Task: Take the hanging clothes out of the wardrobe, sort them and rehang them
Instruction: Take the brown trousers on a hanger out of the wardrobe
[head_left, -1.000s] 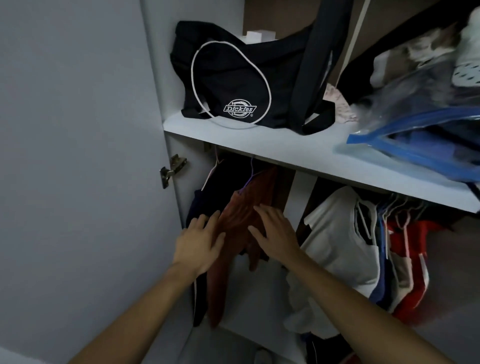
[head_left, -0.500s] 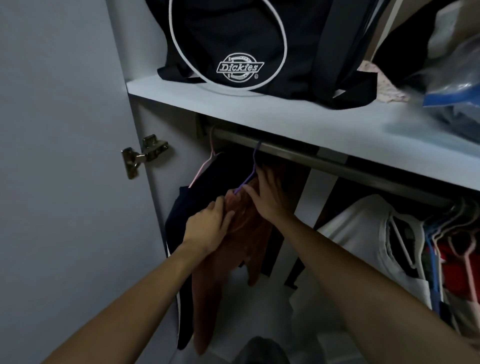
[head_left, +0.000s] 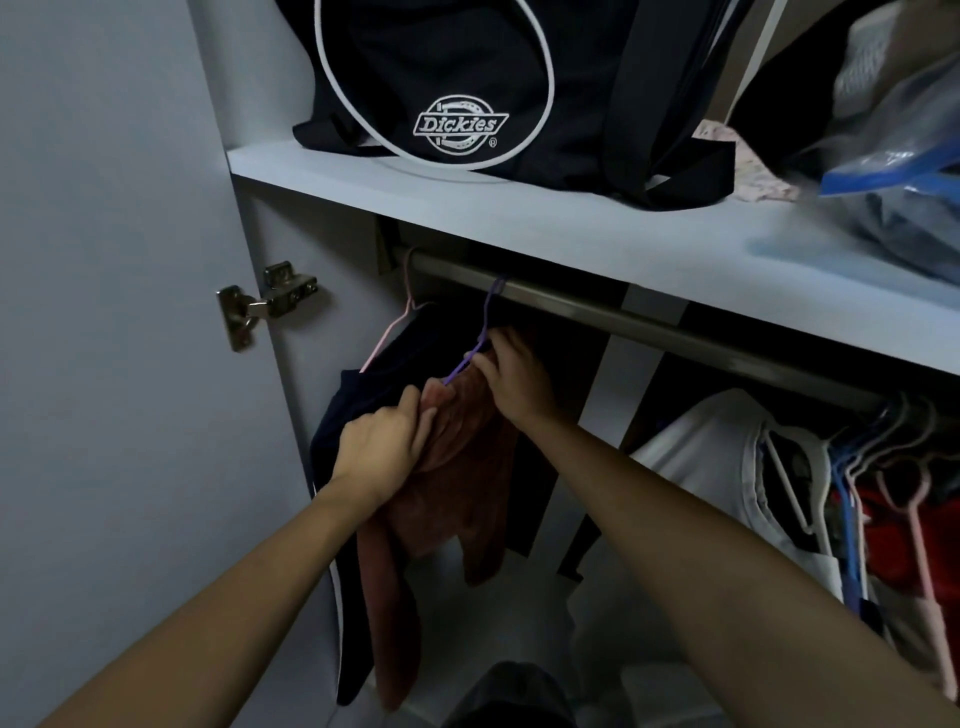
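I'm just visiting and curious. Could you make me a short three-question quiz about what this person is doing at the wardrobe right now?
1. True or false: the purple hanger is hooked on the metal rail.
2. Which garment does the left hand grip?
A. the rust-brown garment
B. the white garment
C. the red garment
3. Fill in: the black Dickies bag sits on the ____ above the rail.

Key
1. True. Its hook is over the rail.
2. A. The left hand grips the rust-brown cloth, and the right hand holds it at the hanger's shoulder.
3. Shelf.
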